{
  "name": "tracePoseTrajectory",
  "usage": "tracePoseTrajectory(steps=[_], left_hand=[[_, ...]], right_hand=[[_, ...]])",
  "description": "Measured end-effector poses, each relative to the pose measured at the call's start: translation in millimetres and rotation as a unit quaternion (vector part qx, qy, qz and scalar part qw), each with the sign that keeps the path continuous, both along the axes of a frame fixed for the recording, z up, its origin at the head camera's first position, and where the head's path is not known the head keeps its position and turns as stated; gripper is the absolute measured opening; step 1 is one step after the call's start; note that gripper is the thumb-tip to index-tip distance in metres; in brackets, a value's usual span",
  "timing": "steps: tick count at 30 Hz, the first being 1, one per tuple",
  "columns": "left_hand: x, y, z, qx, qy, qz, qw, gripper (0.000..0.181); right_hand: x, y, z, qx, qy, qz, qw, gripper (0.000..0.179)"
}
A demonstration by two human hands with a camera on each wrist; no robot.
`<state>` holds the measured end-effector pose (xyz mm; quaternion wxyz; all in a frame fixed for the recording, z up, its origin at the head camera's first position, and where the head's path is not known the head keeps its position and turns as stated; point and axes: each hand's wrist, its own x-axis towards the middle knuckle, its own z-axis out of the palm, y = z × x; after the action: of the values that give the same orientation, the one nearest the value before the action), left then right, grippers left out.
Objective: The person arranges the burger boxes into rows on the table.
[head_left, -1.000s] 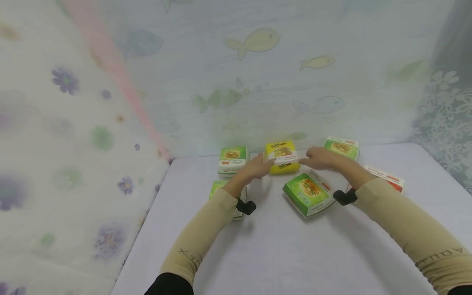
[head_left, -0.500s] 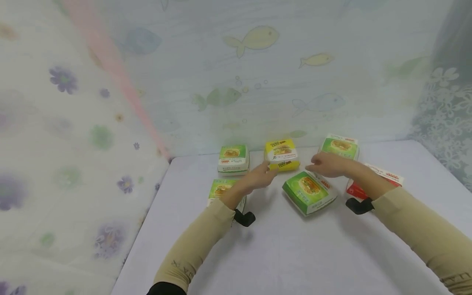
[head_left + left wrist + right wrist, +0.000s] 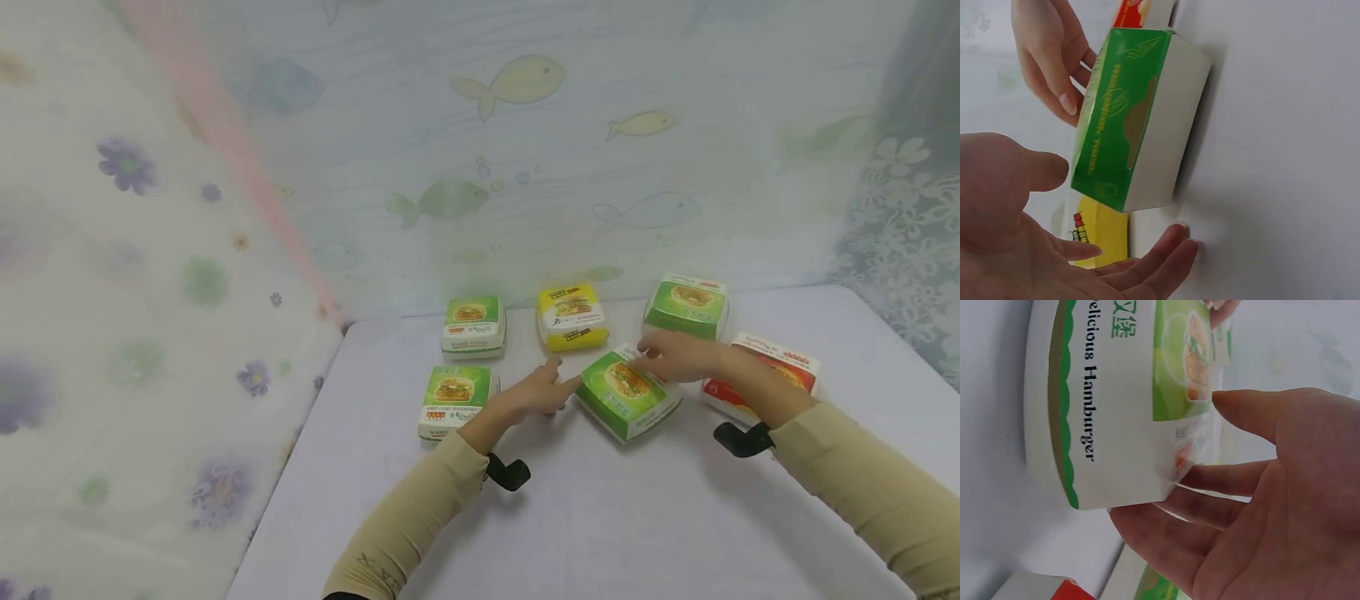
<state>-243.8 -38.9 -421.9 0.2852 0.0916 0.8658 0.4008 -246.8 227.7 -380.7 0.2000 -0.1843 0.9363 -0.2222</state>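
A green and white hamburger box (image 3: 624, 390) sits turned at an angle on the table between the hands. My left hand (image 3: 536, 393) is at its left corner, thumb and fingers spread apart; in the left wrist view a gap shows between the thumb and the box's green side. My right hand (image 3: 678, 357) reaches over the box's far right side. In the right wrist view its fingertips (image 3: 1129, 522) are right at the box's white corner, and the thumb is beside the top edge. Neither hand grips the box.
A yellow hamburger box (image 3: 573, 317) stands behind. Green boxes stand at back left (image 3: 474, 327), front left (image 3: 453, 402) and back right (image 3: 686, 307). A red and white box (image 3: 780, 367) lies under the right forearm. A fish-print curtain (image 3: 525, 183) hangs behind the white table (image 3: 570, 517).
Both hands have come away from the yellow box toward me, to either side of the angled green box. The boxes stay in place.
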Motion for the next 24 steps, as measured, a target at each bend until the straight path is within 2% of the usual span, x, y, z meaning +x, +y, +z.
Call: tracePoseTrajectory(steps=[4,12,19,24], left_hand=[[2.6,3.9,-5.8,0.021,0.0,0.002,0.9998,0.069],[3.8,7.9,-9.3,0.063,-0.018,-0.006,0.9978,0.048],[-3.7,11.2,-9.1,0.051,0.024,-0.004,0.9984,0.046],[-6.3,10.6,-11.5,0.058,0.028,0.004,0.9979,0.046]], right_hand=[[1.7,-0.1,-2.3,0.006,0.013,0.006,0.9999,0.062],[4.3,0.8,-5.1,0.01,0.021,0.008,0.9997,0.059],[9.0,4.5,-6.7,0.007,-0.033,0.004,0.9994,0.053],[12.4,3.1,0.9,0.004,-0.063,-0.002,0.998,0.052]])
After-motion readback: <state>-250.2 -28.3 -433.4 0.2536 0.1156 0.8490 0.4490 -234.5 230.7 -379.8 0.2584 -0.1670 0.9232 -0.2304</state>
